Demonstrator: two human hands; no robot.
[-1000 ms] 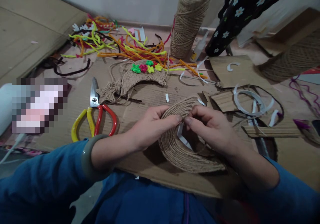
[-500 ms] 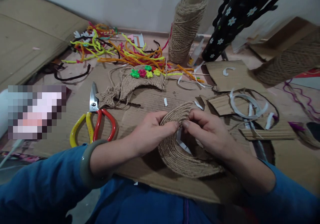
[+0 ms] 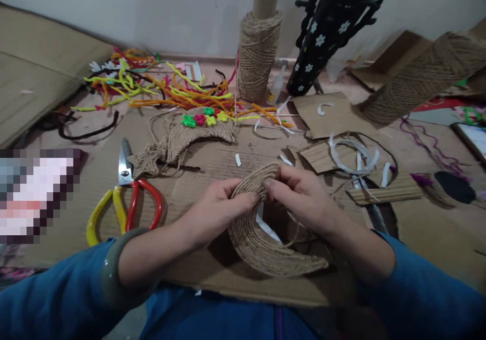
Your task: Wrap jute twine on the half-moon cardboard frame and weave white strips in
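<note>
Between my hands is a crescent moon (image 3: 261, 251) covered in rows of brown jute twine, with a white strip (image 3: 268, 228) showing along its inner curve. My left hand (image 3: 220, 206) grips its left side, thumb on top and fingers hidden beneath. My right hand (image 3: 304, 193) pinches the upper tip, thumb against the twine near the inner edge. A loose strand of twine (image 3: 296, 234) loops below my right hand. Behind them lie a smaller twine crescent (image 3: 201, 136) with coloured flowers and a twine star (image 3: 149, 161).
Scissors (image 3: 125, 175) with one yellow and one red handle lie at left. Coloured pipe cleaners (image 3: 178, 97) heap at the back, beside a twine spool (image 3: 260, 56), a glue bottle (image 3: 277, 84) and a black flowered vase (image 3: 315, 46). A clear tape ring (image 3: 334, 153) and cardboard pieces (image 3: 387, 190) lie at right.
The camera view has shifted, so the scene sits farther left. My right thumb has moved slightly up along the crescent's tip, and a twine loop now shows below my right hand.
</note>
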